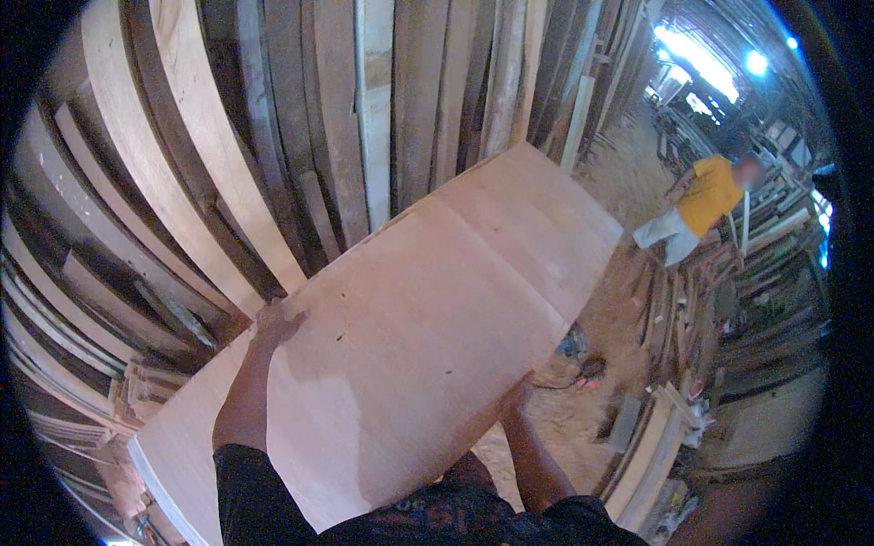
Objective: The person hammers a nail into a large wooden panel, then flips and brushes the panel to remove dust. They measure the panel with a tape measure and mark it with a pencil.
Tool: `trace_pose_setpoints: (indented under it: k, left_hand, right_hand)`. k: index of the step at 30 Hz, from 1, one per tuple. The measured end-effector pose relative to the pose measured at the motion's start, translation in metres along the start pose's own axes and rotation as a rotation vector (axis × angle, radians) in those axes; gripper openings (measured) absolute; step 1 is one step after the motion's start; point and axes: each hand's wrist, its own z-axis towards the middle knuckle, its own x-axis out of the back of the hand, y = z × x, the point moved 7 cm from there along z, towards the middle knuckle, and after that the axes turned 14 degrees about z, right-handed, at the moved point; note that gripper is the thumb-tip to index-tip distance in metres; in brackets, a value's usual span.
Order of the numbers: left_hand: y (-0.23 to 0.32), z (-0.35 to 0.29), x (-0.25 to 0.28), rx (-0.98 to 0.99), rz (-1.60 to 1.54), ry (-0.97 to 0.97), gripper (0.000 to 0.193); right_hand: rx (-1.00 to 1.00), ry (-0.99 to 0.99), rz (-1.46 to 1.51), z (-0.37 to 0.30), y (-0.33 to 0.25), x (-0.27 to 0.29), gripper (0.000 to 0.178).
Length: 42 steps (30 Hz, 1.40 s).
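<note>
A large pale reddish plywood sheet slants across the view from lower left to upper right, with a straight line crossing it toward its far end. My left hand grips its upper left edge, thumb lying on the face and the other fingers over the edge. Along the opposite edge, my right hand is closed on the sheet, its fingers partly hidden by the board. A few small dark spots mark the wood, and a shadow falls across its lower part.
Tall timber planks lean side by side beyond the sheet. More lumber is stacked at the right, with boards lying on the sawdust-covered floor. A person in a yellow shirt is at the upper right.
</note>
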Motion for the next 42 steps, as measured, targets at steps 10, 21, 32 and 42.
trace_pose_setpoints:
  k: [10,21,32,42]
  left_hand:
    - [0.006,-0.030,0.068,-0.046,-0.039,0.054,0.103]
    - [0.058,-0.159,0.255,0.133,-0.099,0.232,0.073]
    - [0.175,-0.367,0.357,-0.012,0.001,0.551,0.061]
    - [0.255,-0.484,0.365,-0.021,0.016,0.676,0.058]
  right_hand:
    - [-0.088,-0.186,0.163,-0.020,0.003,-0.028,0.082]
    - [-0.173,-0.052,0.087,-0.046,-0.025,-0.044,0.083]
    - [-0.351,-0.208,0.035,0.004,-0.045,-0.031,0.082]
    - [-0.342,-0.398,0.009,0.040,-0.107,-0.069,0.080]
